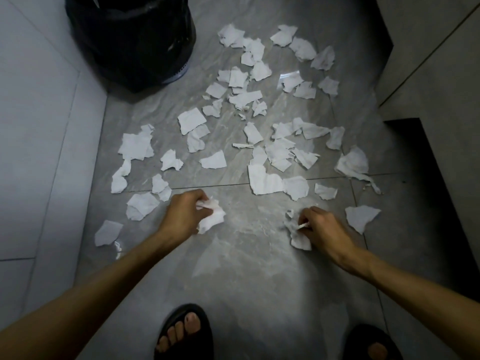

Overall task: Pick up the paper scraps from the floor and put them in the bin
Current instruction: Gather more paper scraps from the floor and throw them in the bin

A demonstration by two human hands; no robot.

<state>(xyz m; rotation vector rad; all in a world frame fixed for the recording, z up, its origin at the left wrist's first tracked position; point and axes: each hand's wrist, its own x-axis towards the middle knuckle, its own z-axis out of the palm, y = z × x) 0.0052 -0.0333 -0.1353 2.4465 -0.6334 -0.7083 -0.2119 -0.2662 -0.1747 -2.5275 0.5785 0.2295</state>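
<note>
Scraps (215, 161): torn white paper, scattered over the grey floor (246, 261) between the person and the bin (130, 37).
Handling: likely featherlight, limp, crushable; pinch a raised edge, then wad.
Left hand (185, 213): clenched on a crumpled wad.
Right hand (320, 224): pinching scraps at the floor.

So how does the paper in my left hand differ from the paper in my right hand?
The left hand has a plump, bright wad bunched up at its fingers. The right hand pinches a flatter, greyer scrap, which trails down toward the floor. Both are white torn paper, gripped.
</note>
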